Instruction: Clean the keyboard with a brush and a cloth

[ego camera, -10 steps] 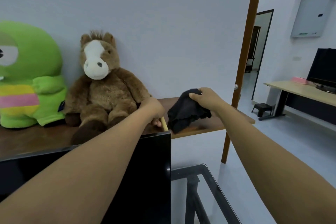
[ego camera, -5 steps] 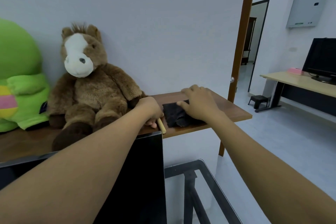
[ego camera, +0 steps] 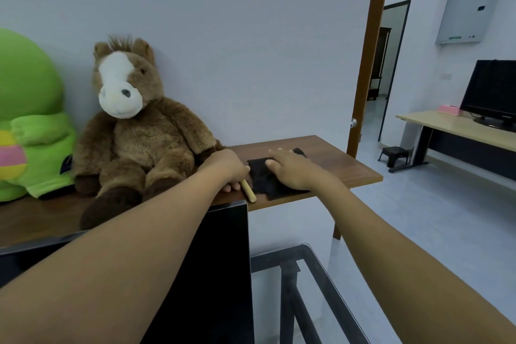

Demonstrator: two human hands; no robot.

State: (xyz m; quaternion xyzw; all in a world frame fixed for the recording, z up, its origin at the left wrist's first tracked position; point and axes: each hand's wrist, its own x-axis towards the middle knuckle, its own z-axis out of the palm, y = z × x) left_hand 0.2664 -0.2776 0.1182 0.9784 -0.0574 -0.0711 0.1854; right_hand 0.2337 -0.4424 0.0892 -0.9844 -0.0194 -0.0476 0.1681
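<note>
On the shelf, change: the right hand (ego camera: 290, 169) now lies flat with fingers spread on the black crumpled cloth (ego camera: 265, 180), which a second ago it held bunched up above the wood; half a second ago it was already pressing it down.
Meaning for the task: the cloth looks parked rather than picked up, so either the cleaning is over and the tools are being put away, or they have yet to be fetched; I cannot tell which.
Long brown wooden shelf (ego camera: 329, 165): it carries both hands, the cloth and the toys; its bare end runs out past the right hand toward the door.
Big brown plush horse (ego camera: 136, 131): sits against the wall just to the left of the left hand (ego camera: 227, 169), touching its wrist or nearly so.
Left hand grip: fingers curled down round the pale wooden brush handle (ego camera: 248, 190), whose rounded end sticks out below the knuckles, just left of the cloth; bristles hidden.
Right hand grip: fingers straight, pressing, clasping nothing.
Keyboard: not in view.
Containers: none visible, so no contents to report.
</note>
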